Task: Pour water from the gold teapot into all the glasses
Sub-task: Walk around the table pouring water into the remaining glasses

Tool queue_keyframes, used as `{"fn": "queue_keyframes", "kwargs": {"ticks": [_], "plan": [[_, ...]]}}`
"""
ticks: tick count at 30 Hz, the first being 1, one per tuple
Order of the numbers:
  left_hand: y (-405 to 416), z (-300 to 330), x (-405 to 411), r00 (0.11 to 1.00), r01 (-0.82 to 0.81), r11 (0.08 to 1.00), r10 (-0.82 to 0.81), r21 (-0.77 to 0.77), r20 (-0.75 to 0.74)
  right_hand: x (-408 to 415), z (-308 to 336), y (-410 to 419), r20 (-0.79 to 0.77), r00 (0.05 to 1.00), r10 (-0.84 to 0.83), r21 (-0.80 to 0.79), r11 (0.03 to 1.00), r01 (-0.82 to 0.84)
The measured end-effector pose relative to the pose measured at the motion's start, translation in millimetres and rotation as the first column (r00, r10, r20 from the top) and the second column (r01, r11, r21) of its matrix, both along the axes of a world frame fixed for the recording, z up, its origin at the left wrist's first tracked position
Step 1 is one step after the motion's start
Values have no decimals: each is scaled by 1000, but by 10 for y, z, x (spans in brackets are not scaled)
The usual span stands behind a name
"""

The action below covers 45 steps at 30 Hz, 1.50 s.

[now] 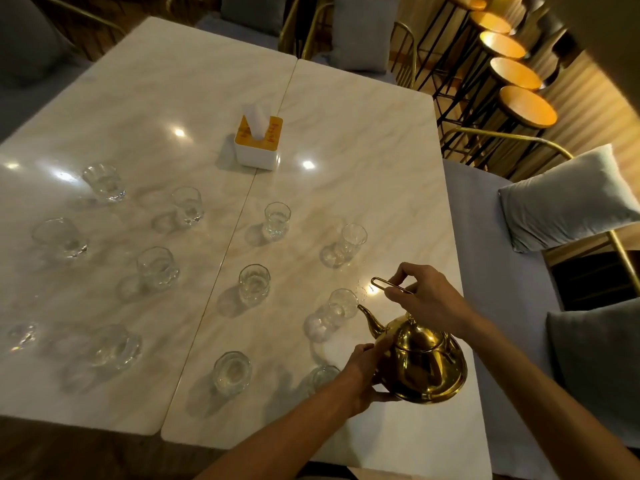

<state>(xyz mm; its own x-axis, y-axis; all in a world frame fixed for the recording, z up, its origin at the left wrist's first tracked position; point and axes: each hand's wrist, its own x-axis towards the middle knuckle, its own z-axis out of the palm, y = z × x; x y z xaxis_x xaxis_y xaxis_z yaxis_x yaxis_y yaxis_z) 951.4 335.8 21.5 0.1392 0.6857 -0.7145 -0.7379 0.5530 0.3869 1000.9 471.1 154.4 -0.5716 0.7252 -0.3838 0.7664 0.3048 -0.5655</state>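
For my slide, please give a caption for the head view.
Both hands tilt the gold teapot toward a glass on the marble table.

Gold teapot (420, 362) tilted over marble bench (363, 140), spout at rim of a glass (341, 303). Right hand (424, 297) pinching wire handle (389, 285); left hand (367, 374) cupping pot's side. Other glasses scattered around; tissue box (258, 142) farther back.
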Motion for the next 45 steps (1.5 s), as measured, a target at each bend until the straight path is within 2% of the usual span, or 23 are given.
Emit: {"fn": "queue_keyframes", "kwargs": {"ticks": [18,45], "plan": [[-17,254,18,997,57,994,-62,88,55,-45,136,-7,71,997,19,-1,1000,-19],[-36,282,42,1000,16,992,-15,128,-10,-66,200,-56,64,996,55,32,998,-57]]}}
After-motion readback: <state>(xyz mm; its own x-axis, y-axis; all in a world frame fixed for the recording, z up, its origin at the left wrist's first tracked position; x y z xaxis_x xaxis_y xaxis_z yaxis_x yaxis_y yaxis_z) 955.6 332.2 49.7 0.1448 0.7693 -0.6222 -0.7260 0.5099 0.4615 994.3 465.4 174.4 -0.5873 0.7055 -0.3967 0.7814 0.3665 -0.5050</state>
